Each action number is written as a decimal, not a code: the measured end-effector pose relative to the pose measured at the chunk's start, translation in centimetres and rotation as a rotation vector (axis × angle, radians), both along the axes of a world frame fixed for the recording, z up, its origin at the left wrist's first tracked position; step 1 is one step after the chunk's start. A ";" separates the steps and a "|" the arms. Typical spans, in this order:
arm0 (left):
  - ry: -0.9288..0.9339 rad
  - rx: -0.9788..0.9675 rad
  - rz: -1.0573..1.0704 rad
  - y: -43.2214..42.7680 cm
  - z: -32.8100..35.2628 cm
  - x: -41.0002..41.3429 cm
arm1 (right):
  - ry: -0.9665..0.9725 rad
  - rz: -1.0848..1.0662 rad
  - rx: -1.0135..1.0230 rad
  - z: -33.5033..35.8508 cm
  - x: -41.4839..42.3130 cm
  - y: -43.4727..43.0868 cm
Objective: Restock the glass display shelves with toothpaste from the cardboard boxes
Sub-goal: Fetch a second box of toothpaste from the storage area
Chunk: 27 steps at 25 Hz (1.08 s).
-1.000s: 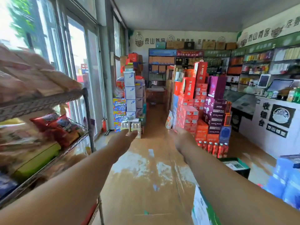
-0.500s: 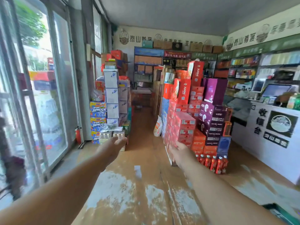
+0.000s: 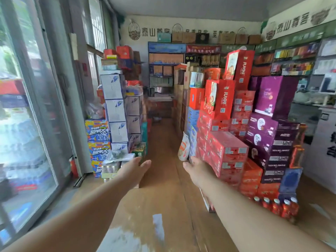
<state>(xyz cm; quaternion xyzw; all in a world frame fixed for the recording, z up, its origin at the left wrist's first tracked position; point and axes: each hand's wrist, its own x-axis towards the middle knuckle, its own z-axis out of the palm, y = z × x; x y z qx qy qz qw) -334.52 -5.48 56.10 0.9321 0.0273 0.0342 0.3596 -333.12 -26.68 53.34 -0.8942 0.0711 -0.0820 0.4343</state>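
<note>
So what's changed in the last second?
The person has walked forward: the wire rack of snacks has dropped out of view, the glass door now fills the left, and the red boxes are nearer. Nothing taken or let go; left hand and right hand stay outstretched, open and empty.

Right hand (image 3: 199, 172) fingers (image 3: 187, 166) blurred, counter (image 3: 322, 140) cut off

Two grips (image 3: 135, 170) (image 3: 197, 171), one fire extinguisher (image 3: 73, 166).

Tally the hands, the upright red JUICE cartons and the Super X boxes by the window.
Hands: 2 (left hand, right hand)
Upright JUICE cartons: 2
Super X boxes: 3
Total: 7
</note>
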 end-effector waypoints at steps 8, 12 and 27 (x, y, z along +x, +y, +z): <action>-0.018 -0.020 0.136 5.5 0.5 30.0 | 0.038 0.087 -0.038 0.1 31.4 4.7; 0.010 -0.014 0.076 5.5 -0.1 47.8 | 0.029 0.023 -0.026 -1.1 48.3 4.4; 0.025 0.070 0.026 -5.9 -1.7 106.2 | 0.048 -0.060 -0.006 -1.1 104.3 -5.7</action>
